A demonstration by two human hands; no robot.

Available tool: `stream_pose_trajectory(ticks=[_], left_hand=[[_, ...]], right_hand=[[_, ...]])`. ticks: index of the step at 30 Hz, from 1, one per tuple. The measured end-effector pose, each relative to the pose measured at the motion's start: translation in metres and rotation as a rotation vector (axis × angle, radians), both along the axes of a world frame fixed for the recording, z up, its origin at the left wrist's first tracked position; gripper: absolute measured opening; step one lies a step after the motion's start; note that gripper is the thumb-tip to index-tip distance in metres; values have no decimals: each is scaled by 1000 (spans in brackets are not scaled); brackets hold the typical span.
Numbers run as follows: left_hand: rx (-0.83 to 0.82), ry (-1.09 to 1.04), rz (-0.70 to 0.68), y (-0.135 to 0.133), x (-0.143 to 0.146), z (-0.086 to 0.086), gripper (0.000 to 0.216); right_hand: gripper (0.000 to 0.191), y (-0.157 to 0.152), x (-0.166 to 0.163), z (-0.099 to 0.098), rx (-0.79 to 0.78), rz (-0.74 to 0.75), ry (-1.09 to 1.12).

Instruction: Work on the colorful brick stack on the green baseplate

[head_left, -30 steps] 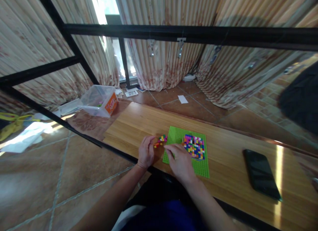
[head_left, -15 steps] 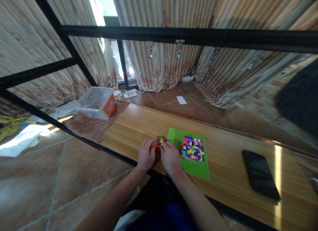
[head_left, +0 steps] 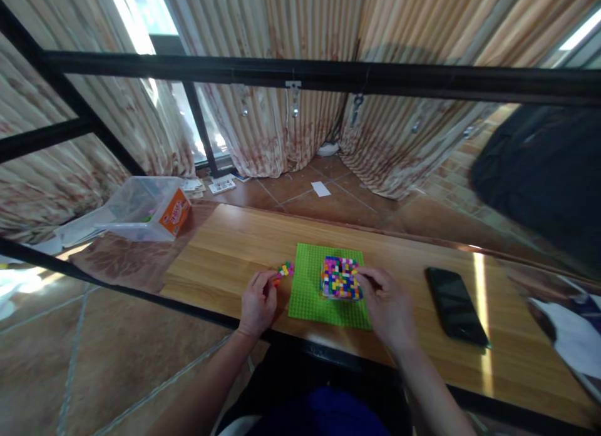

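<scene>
A green baseplate (head_left: 307, 295) lies on the wooden table (head_left: 225, 248) in front of me. On it stands a square block of multicoloured small bricks (head_left: 340, 278). My right hand (head_left: 387, 304) rests at the block's right edge, fingertips pinched against it; whether they hold a brick is too small to tell. A little pile of loose coloured bricks (head_left: 284, 271) lies just left of the plate. My left hand (head_left: 258, 301) sits beside that pile with its fingers curled, fingertips touching the nearest bricks.
A black phone (head_left: 454, 305) lies on the table to the right. A clear plastic box with an orange label (head_left: 149, 208) stands on the tiled floor at the left. A black metal frame bar (head_left: 300, 73) crosses above. A dark bag (head_left: 549, 173) is at the right.
My right hand has moved from the loose bricks at the plate's left side across to the right edge of the multicoloured block. The camera has swung to the right. My left hand stayed by the pile.
</scene>
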State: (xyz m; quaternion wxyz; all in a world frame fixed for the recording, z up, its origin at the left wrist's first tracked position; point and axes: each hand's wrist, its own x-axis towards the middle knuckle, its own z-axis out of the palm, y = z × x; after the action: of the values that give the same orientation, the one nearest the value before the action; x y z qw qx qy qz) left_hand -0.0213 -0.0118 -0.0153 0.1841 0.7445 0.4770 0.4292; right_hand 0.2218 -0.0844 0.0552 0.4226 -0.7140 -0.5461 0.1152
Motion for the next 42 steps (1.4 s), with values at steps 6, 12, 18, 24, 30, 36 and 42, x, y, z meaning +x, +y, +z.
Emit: stream_pose_trajectory(ticks=[6, 12, 18, 24, 30, 36, 42], left_hand=[[13, 20, -10, 2, -1, -2, 17], [45, 17, -29, 3, -1, -3, 16], [42, 22, -26, 4, -1, -3, 15], [31, 29, -36, 4, -1, -2, 15], [31, 42, -27, 4, -1, -3, 17], [33, 62, -18, 5, -1, -4, 17], [45, 85, -21, 8, -1, -4, 17]], right_hand=[[23, 24, 38, -19, -18, 2, -44], [22, 35, 44, -25, -36, 84, -67], [22, 39, 51, -20, -68, 174, -122], [22, 41, 56, -19, -102, 249, -123], [23, 41, 56, -19, -114, 266, -73], [22, 42, 55, -19, -125, 266, -65], [21, 42, 55, -23, -116, 280, -34]])
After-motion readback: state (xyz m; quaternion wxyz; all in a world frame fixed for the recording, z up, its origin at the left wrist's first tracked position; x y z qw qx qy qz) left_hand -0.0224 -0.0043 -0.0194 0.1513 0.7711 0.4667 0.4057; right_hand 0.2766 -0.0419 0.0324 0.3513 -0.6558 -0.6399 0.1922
